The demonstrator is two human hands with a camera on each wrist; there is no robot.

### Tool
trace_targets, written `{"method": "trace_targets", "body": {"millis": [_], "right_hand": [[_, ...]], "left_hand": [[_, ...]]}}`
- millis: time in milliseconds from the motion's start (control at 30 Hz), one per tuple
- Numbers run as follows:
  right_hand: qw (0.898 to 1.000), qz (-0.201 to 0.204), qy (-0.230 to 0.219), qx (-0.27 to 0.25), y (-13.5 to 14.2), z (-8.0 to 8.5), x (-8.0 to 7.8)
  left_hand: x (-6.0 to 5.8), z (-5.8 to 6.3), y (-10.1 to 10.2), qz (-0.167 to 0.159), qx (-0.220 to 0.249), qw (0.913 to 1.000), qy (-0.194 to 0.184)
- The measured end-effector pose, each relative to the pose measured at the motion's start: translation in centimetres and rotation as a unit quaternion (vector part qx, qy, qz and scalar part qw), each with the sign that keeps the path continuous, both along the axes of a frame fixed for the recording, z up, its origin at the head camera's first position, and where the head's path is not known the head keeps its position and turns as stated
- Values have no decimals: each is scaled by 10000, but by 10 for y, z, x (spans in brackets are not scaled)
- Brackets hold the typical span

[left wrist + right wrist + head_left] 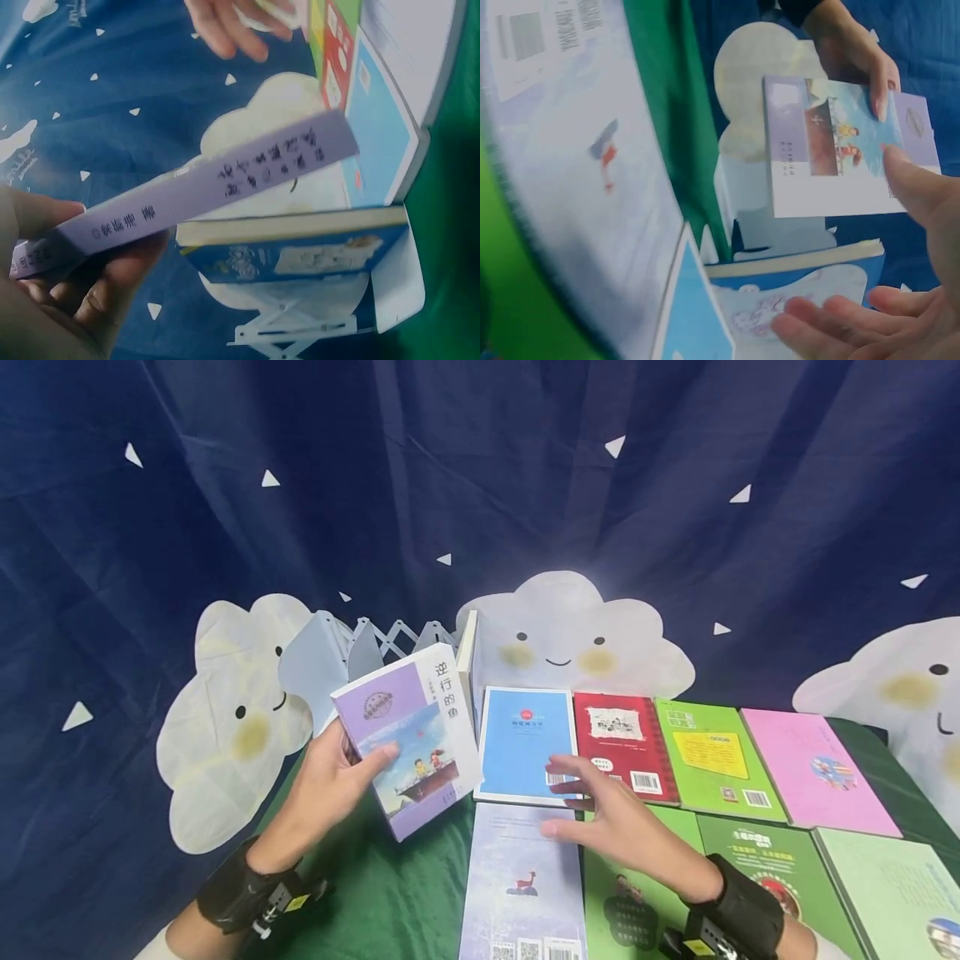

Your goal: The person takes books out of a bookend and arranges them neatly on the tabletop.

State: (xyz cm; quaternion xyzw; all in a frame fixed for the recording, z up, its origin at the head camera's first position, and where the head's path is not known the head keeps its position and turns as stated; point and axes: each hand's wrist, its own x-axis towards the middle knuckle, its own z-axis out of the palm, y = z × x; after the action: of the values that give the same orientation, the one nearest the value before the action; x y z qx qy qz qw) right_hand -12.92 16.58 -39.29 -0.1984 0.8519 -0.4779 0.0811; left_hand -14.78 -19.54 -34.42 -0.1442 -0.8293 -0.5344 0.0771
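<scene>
A purple and white book (420, 735), its cover showing two figures on a boat, is tilted in the air in my left hand (330, 781). The thumb lies across the cover and the fingers are behind it. The left wrist view shows the lilac spine (195, 187). My right hand (615, 818) holds nothing; its fingers are spread above the blue book (527, 743) and the pale lilac book (522, 881). Behind the held book, a blue-covered book (292, 251) stands upright at the end of a pale folding bookend rack (315, 656).
Two rows of books lie on the green cloth (348, 893) at the right. The back row includes a red book (626, 735), a green one (720, 756) and a pink one (817, 768). A dark blue curtain (480, 485) with cloud faces hangs behind.
</scene>
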Motion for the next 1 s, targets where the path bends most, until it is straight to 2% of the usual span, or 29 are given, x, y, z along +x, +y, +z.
{"method": "trace_targets", "body": {"millis": [200, 333, 400, 667, 900, 1000], "right_hand": [[9976, 148, -74, -668, -19, 9, -10], [9905, 246, -191, -1339, -34, 10, -14], [9882, 200, -284, -1492, -39, 10, -15], [9894, 39, -598, -1326, -51, 12, -17], [9921, 167, -543, -1115, -55, 12, -17], [9882, 322, -729, -1310, -56, 13, -16]], "left_hand": [[0, -2, 3, -458, 125, 9985, -270], [-2, -6, 6, -793, 183, 9958, -428], [-2, -8, 8, -994, 238, 9933, -533], [0, -15, 13, -1519, 301, 9847, -794], [-2, -23, 14, -1709, 425, 9795, -976], [-4, -25, 12, -1756, 609, 9760, -1135]]}}
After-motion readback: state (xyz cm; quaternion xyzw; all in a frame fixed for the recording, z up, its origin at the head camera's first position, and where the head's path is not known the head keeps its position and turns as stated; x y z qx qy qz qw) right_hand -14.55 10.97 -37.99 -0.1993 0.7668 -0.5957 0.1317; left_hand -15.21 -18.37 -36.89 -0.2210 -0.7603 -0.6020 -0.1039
